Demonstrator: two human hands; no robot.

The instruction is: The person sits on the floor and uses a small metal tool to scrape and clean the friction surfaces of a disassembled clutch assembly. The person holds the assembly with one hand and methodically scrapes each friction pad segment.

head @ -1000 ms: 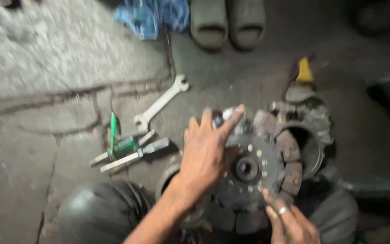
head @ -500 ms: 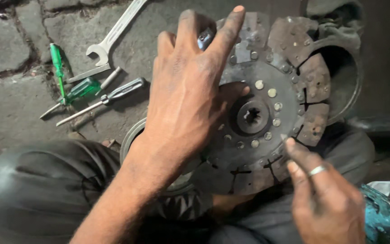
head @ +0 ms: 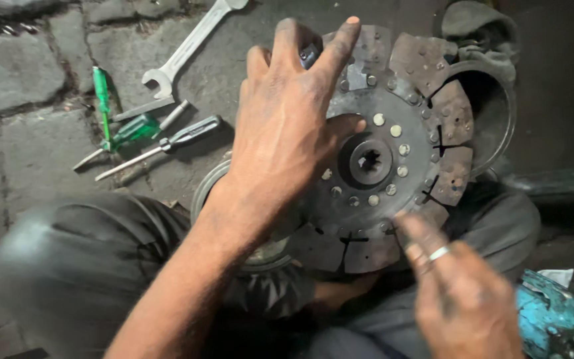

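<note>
Across the person's lap, a worn clutch disc (head: 393, 153) lies flat, its splined hub facing up and its rusty friction pads fanned around the rim. The left hand (head: 287, 126) lies spread over the disc's left half, fingers stretched toward the far edge and thumb pressed near the hub; it rests on the metal rather than closing around it. At the near right edge, the right hand (head: 463, 292), a ring on one finger, has its fingertips touching the disc's rim; whether it pinches the rim or only touches it cannot be told. Under the disc a round metal ring (head: 210, 189) peeks out on the left, and another dark round housing (head: 493, 113) sits just beyond the disc's far right side. On the stone floor to the far left lie an open-ended spanner (head: 184, 50), a green-handled screwdriver (head: 124, 133), a slim green tester screwdriver (head: 103, 100) and a black-handled screwdriver (head: 167, 145), close together. A teal object (head: 546, 319) sits at the near right corner.
</note>
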